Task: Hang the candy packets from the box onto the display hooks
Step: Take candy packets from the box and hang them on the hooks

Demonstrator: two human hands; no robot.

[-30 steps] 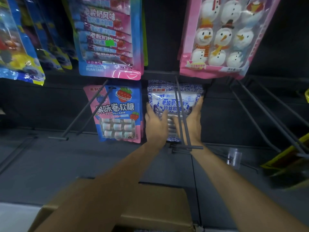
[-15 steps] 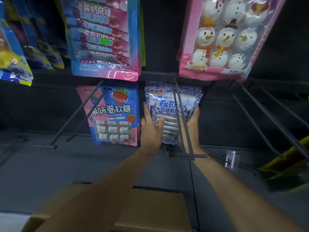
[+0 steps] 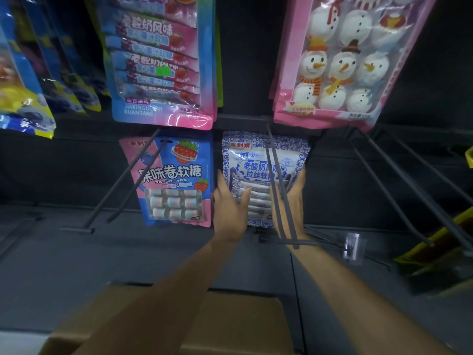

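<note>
A blue-and-white candy packet (image 3: 258, 160) hangs at the back of a long double-wire display hook (image 3: 280, 201). My left hand (image 3: 230, 211) lies with straight fingers on the packet's lower left side. My right hand (image 3: 291, 201) lies with straight fingers on its lower right side, partly behind the hook's wires. Neither hand curls round the packet. The cardboard box (image 3: 230, 326) sits below my forearms at the bottom of the view; its inside is hidden.
A pink-and-blue strawberry candy packet (image 3: 176, 180) hangs on the hook to the left. Above hang a blue-pink packet (image 3: 158, 60) and a pink snowman marshmallow packet (image 3: 337, 60). Bare hooks (image 3: 409, 190) jut out at right, one with a clear tag holder (image 3: 353, 248).
Both hands have slid down the blue-and-white packet from its middle to its lower sides. The view has shifted slightly; the packet stays on its hook.
</note>
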